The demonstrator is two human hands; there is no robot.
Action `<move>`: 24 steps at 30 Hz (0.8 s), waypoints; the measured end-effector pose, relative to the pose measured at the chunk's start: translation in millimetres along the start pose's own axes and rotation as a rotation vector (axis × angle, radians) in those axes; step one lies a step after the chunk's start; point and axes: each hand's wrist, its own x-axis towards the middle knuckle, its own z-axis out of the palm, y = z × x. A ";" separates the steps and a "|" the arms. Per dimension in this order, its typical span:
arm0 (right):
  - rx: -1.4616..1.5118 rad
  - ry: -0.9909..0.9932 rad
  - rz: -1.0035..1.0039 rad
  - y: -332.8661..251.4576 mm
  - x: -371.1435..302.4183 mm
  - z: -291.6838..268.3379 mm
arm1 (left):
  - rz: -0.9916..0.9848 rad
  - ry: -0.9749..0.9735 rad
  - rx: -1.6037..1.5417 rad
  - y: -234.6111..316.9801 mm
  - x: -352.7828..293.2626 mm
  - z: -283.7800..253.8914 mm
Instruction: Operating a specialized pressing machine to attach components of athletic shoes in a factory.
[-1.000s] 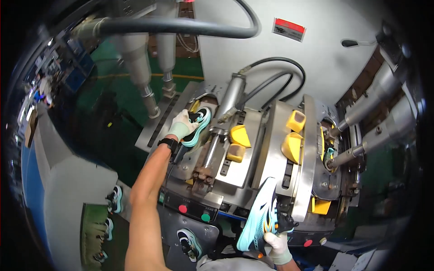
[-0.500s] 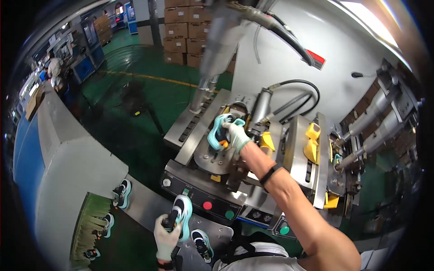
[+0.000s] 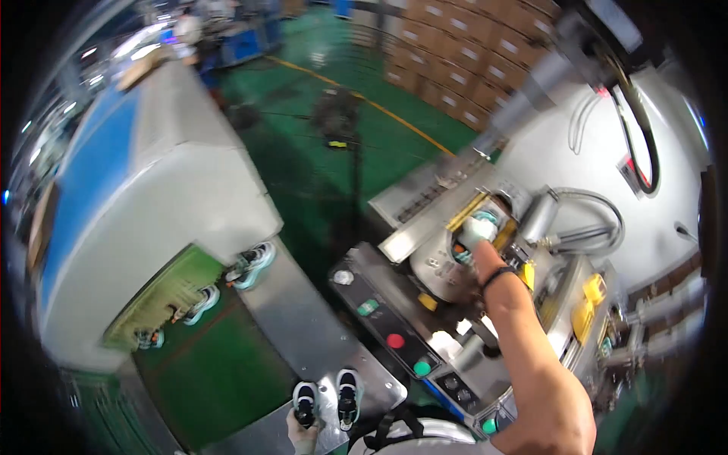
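My right hand (image 3: 478, 230), in a white glove and blurred, is closed on a teal-soled shoe (image 3: 487, 217) seated in the holder of the press machine (image 3: 440, 277). The glove covers much of that shoe. Low in the picture, my left hand (image 3: 302, 435), also gloved, grips the heel end of a black-and-white shoe (image 3: 305, 402) at the metal ledge (image 3: 303, 326). Beside it on the ledge stands a similar shoe (image 3: 349, 398), sole down.
Left of the ledge, more shoes (image 3: 201, 305) sit by a green bristled opening (image 3: 155, 303) in a grey-and-blue machine (image 3: 174, 189). A button panel (image 3: 387, 318) fronts the press, with yellow parts (image 3: 582, 318) to its right. Cartons (image 3: 455, 57) are stacked behind.
My view has swung left. The left hand has lowered its shoe from in front of the panel to beside the other one. The right hand's shoe has gone down into the press holder.
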 end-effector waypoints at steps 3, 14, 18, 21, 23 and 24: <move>1.093 -0.084 0.273 -67.3 -54.6 -19.3 | -0.255 -0.021 -0.134 -0.7 -33.1 -36.6; 0.876 0.334 -0.528 -103.5 -395.6 -115.5 | -0.198 -0.165 -0.231 0.3 -5.7 -23.5; -0.077 0.051 -0.543 -40.7 -472.0 33.2 | 0.083 -0.125 -0.231 -22.6 -2.2 -5.4; -0.191 0.000 -0.581 -39.2 -484.9 41.4 | 0.025 -0.390 -0.307 -46.6 3.6 -17.5; 0.018 0.025 -0.562 -55.0 -503.7 36.1 | -0.198 -0.564 -0.430 -37.8 11.4 -52.4; 0.201 0.042 -0.623 -53.1 -518.4 54.4 | -0.217 -0.539 -0.387 -48.0 9.5 -46.5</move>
